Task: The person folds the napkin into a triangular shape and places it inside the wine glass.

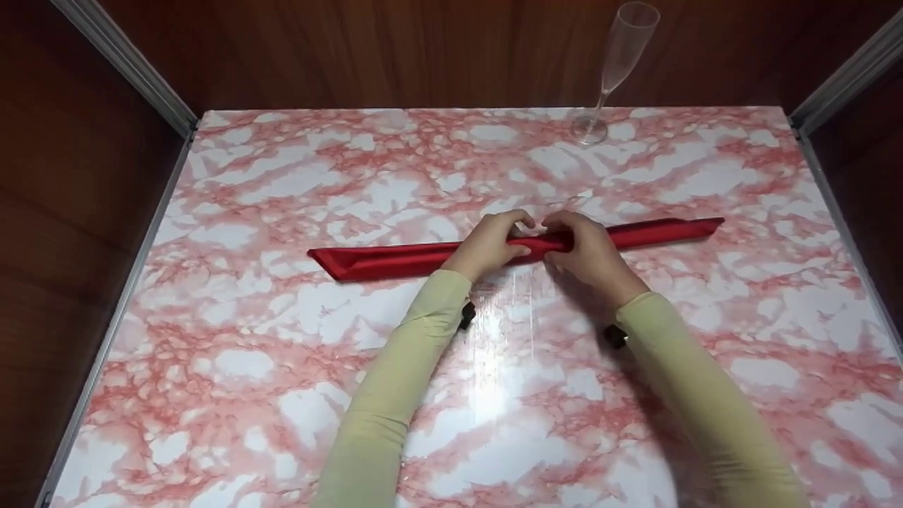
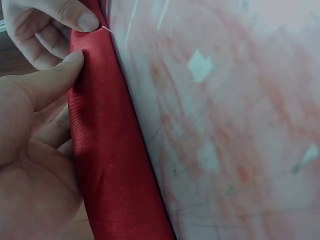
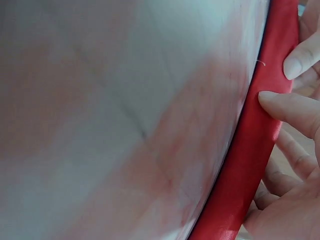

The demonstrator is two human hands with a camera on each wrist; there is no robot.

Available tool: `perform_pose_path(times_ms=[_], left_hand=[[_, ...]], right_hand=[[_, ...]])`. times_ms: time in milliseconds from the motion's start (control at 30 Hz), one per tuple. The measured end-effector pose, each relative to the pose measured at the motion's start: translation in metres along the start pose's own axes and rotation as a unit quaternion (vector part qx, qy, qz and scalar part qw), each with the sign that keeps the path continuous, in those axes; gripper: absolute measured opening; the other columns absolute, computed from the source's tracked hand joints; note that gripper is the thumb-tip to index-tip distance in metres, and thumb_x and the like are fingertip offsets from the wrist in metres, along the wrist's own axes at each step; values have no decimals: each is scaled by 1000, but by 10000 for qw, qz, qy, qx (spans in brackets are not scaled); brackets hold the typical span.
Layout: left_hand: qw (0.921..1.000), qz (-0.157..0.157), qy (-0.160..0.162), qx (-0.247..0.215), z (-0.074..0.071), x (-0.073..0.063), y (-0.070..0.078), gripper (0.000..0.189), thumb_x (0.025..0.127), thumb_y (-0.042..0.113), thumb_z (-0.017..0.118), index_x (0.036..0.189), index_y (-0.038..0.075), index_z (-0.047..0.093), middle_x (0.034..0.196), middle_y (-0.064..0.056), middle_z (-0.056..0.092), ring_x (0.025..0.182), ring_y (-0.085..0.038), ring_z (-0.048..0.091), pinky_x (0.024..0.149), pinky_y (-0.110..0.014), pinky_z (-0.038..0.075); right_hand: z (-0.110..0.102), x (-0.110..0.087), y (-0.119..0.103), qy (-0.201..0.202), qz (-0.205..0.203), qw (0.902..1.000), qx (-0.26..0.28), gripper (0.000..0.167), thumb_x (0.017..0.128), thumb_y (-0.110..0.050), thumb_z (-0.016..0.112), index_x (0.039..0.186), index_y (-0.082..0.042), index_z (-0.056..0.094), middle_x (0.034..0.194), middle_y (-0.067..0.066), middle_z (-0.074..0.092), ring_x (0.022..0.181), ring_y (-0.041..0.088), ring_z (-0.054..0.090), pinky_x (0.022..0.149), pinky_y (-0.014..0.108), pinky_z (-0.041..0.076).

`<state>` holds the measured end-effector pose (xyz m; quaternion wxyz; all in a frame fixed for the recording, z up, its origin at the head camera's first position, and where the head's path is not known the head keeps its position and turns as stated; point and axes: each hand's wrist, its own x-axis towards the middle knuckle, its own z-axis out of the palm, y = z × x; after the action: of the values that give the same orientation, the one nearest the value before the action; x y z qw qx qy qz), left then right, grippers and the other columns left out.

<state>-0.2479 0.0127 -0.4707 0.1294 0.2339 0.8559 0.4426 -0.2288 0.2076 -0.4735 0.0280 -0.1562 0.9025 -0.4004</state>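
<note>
A red satiny cloth (image 1: 402,261), folded into a long narrow strip with slanted ends, lies across the table from left to right. Near its middle, my left hand (image 1: 487,243) grips it, thumb on the near side and fingers curled over the far side. Just to the right, my right hand (image 1: 596,255) pinches the same strip in a similar way, the two thumbs close together. In the left wrist view, the left thumb presses on the red cloth (image 2: 112,150). A loose pale thread shows on the cloth (image 3: 265,100) between the thumbs in the right wrist view.
A clear champagne flute (image 1: 628,46) stands at the back right of the table. Pink and white marbled patterning covers the tabletop (image 1: 247,395). Dark wood panels (image 1: 395,53) with metal edge strips (image 1: 130,63) enclose the back and sides.
</note>
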Motion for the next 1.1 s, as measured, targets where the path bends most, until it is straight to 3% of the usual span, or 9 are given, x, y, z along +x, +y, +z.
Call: perform_pose_path(times_ms=[167,467,633,767,1000,1100], left_hand=[[9997,-83,-34,-214,-2,-3,2,35,86,2,70,119,6,60,103,-8,68,94,-13,63,81,-22,48],[9991,66,2,-423,-1,-8,3,34,87,0,68,119,4,61,109,-8,66,93,-13,62,81,-21,48],[9983,112,82,-564,-2,-11,6,35,86,-1,68,120,4,60,100,-6,67,89,-11,62,79,-22,48],[9966,253,193,-756,-2,-13,8,37,85,-3,68,120,3,59,94,-5,68,86,-10,63,78,-21,47],[9917,549,425,-1086,-5,-18,14,36,84,-5,69,118,3,60,102,-9,66,90,-12,64,83,-22,47],[9887,642,587,-1218,-6,-20,17,36,83,-6,70,117,4,61,101,-8,67,91,-12,64,84,-22,48]], right_hand=[[-3,-3,1,36,-60,9997,228,46,77,7,73,120,-1,59,114,17,61,109,28,54,96,41,41],[-10,-6,1,16,-37,9994,333,43,80,3,74,120,-4,60,118,14,62,113,27,54,97,42,41],[-15,-9,0,95,63,9978,653,43,81,3,73,121,-5,60,117,12,62,111,26,56,94,41,43],[-18,-11,-4,305,-107,9961,826,43,80,4,73,120,-5,61,115,13,63,111,24,56,95,40,43],[-19,-15,-16,871,-621,9935,381,38,78,7,74,113,-4,64,110,8,64,109,22,56,98,39,41],[-19,-17,-20,1168,-839,9890,338,35,78,6,74,110,-5,66,108,6,63,105,21,57,92,38,44]])
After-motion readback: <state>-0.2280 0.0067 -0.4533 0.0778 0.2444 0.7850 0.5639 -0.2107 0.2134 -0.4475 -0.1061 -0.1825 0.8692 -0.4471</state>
